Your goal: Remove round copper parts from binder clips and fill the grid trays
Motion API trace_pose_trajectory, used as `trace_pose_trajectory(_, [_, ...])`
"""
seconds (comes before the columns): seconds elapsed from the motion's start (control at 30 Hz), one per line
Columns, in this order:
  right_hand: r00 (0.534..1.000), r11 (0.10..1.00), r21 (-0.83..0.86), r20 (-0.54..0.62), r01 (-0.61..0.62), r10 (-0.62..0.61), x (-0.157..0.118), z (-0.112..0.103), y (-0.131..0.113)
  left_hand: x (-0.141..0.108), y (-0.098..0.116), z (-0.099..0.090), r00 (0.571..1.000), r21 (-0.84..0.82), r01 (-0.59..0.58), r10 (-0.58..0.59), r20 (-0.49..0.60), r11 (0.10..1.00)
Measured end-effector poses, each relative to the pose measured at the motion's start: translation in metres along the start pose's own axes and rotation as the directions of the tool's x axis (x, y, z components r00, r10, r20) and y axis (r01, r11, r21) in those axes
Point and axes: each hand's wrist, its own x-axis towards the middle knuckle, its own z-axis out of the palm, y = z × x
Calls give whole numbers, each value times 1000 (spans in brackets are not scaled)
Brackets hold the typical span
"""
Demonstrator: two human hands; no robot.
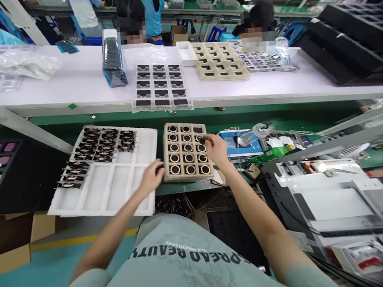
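Note:
A beige compartment tray (168, 178) lies in front of me, with round black parts ringed in copper colour in most of its pockets. My right hand (217, 149) reaches over the tray's right side. Its thumb and fingers pinch a small dark round part (201, 140) at an upper right pocket. Just off the tray's left edge is my left hand (152, 177), fingers curled together. Something dark shows at its fingertips, too blurred to name. To the left, a white foam tray (101, 189) carries rows of black parts with thin wires in its upper and left pockets.
On the raised white shelf (86, 89) stand a clear tray of black pieces (160, 85), another beige tray (221, 62) and a wrapped stack (113, 57). A green bottle (275, 153) and a blue box (240, 145) lie to the right. A slanted metal post (22, 114) rises at left.

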Motion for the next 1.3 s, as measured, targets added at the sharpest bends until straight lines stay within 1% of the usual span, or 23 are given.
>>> trace_pose_trajectory(0.03, [1000, 999, -50, -10, -20, 20, 16, 5, 10, 16, -2, -30, 994, 212, -81, 93, -50, 974])
trace_pose_trajectory(0.07, [999, 995, -92, -17, -44, 43, 32, 10, 18, 34, -5, -60, 989, 429, -118, 145, -31, 896])
trace_pose_trajectory(0.1, [997, 989, -128, -22, -71, 69, 46, 16, 25, 53, -7, -88, 982, 608, -155, 188, 9, 779])
trace_pose_trajectory(0.13, [995, 983, -157, -26, -96, 93, 57, 21, 31, 72, -9, -113, 976, 747, -185, 206, 67, 638])
trace_pose_trajectory(0.17, [993, 976, -180, -30, -119, 116, 67, 27, 35, 90, -11, -134, 970, 832, -227, 195, 146, 506])
trace_pose_trajectory(0.2, [990, 970, -197, -35, -141, 137, 74, 32, 38, 106, -14, -151, 959, 875, -278, 165, 230, 396])
trace_pose_trajectory(0.23, [987, 964, -210, -37, -161, 157, 79, 38, 40, 119, -18, -164, 946, 894, -322, 132, 295, 311])
trace_pose_trajectory(0.27, [984, 959, -221, -41, -178, 174, 83, 43, 42, 129, -22, -172, 931, 896, -365, 107, 349, 255])
trace_pose_trajectory(0.3, [982, 954, -233, -47, -190, 184, 84, 47, 43, 137, -26, -178, 916, 888, -402, 97, 391, 222])
trace_pose_trajectory(0.33, [981, 949, -245, -57, -196, 188, 84, 51, 45, 143, -30, -182, 901, 876, -435, 102, 423, 209])
trace_pose_trajectory(0.4, [984, 945, -277, -82, -175, 158, 80, 54, 48, 151, -38, -185, 872, 844, -490, 133, 472, 220])
trace_pose_trajectory(0.47, [995, 946, -310, -62, -91, 75, 72, 52, 52, 155, -43, -186, 865, 827, -501, 163, 474, 254])
trace_pose_trajectory(0.53, [999, 943, -332, 19, 32, -27, 63, 46, 56, 158, -46, -187, 871, 824, -490, 190, 452, 285])
trace_pose_trajectory(0.6, [989, 931, -343, 110, 127, -95, 56, 39, 59, 162, -46, -188, 868, 816, -495, 216, 448, 298])
trace_pose_trajectory(0.7, [979, 910, -376, 168, 173, -117, 53, 35, 61, 168, -44, -187, 845, 796, -533, 213, 490, 285])
trace_pose_trajectory(0.83, [981, 893, -416, 162, 169, -110, 65, 41, 57, 175, -37, -184, 822, 790, -569, 153, 548, 230])
trace_pose_trajectory(0.9, [982, 891, -428, 167, 152, -87, 74, 45, 54, 178, -35, -183, 824, 792, -567, 149, 547, 228])
trace_pose_trajectory(1.0, [986, 886, -455, 168, 93, -18, 83, 50, 49, 180, -36, -183, 833, 802, -554, 145, 535, 224])
trace_pose_trajectory(1.13, [989, 869, -494, 121, -18, 89, 77, 53, 43, 181, -38, -182, 826, 814, -563, 116, 551, 141])
trace_pose_trajectory(1.23, [990, 861, -507, 98, -41, 105, 70, 53, 36, 181, -38, -181, 822, 820, -567, 107, 559, 80])
trace_pose_trajectory(1.3, [988, 849, -526, 98, -50, 119, 73, 52, 29, 180, -36, -181, 821, 820, -568, 115, 559, 71])
